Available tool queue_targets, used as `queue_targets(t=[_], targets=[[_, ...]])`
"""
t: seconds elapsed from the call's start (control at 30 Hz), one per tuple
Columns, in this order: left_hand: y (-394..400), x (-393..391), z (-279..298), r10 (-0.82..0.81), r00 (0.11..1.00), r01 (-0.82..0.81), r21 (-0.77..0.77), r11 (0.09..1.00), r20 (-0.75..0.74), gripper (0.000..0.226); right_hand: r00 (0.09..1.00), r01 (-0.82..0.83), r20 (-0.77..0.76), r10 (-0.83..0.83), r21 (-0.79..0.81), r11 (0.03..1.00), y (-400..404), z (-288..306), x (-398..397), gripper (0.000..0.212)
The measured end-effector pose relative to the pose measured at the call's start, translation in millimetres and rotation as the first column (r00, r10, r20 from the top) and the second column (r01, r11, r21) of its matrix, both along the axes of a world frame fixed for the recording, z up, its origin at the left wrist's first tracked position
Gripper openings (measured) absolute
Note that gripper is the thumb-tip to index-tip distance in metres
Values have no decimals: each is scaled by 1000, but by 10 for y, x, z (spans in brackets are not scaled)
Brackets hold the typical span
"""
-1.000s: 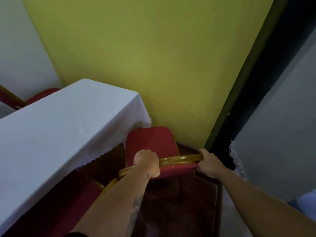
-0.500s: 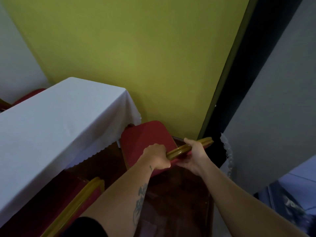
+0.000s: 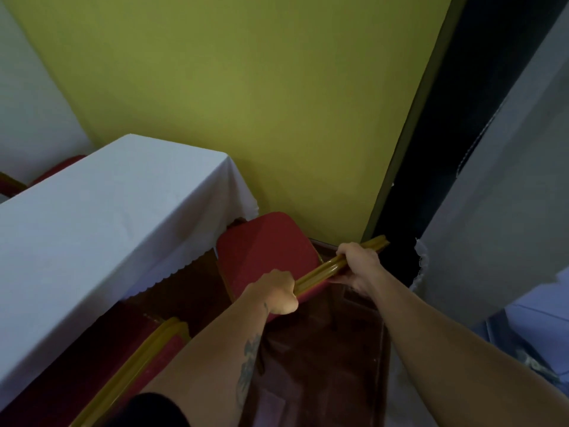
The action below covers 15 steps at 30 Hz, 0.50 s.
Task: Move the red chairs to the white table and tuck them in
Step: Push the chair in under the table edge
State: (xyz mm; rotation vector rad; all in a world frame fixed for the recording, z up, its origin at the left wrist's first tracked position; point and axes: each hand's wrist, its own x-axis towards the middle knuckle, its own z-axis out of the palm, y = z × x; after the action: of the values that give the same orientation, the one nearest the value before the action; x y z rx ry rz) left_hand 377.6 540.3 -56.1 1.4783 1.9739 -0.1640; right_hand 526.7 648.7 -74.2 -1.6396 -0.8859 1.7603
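Yellow-green wall (image 3: pixel 246 87) rose behind a white-clothed table (image 3: pixel 92 229) that stood over dark wooden flooring (image 3: pixel 323 365). At the table's end corner sat a red chair (image 3: pixel 264 254), its seat just beside the hanging cloth and not yet under it. Left hand (image 3: pixel 277 292) and right hand (image 3: pixel 358 266) were both closed around the chair's gold backrest rail (image 3: pixel 320 272). Another red chair (image 3: pixel 144 359) stood at the table's near side, lower left.
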Motion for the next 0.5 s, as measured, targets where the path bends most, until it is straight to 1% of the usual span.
queue_targets(t=[0.1, 0.2, 0.33, 0.5], targets=[[-12, 111, 9, -12, 1000, 12, 10, 1000, 5, 4, 999, -40, 13, 40, 6, 999, 87, 11, 78, 26], [-14, 186, -6, -2, 1000, 1, 28, 1000, 19, 9, 994, -111, 27, 110, 8, 994, 165, 15, 127, 20], [-6, 228, -10, 24, 1000, -24, 33, 999, 16, 35, 981, -189, 40, 188, 10, 982, 273, 12, 91, 15], [11, 127, 48, 48, 998, -48, 18, 999, 39, 41, 956, -290, 49, 289, 6, 957, 383, 42, -108, 15]])
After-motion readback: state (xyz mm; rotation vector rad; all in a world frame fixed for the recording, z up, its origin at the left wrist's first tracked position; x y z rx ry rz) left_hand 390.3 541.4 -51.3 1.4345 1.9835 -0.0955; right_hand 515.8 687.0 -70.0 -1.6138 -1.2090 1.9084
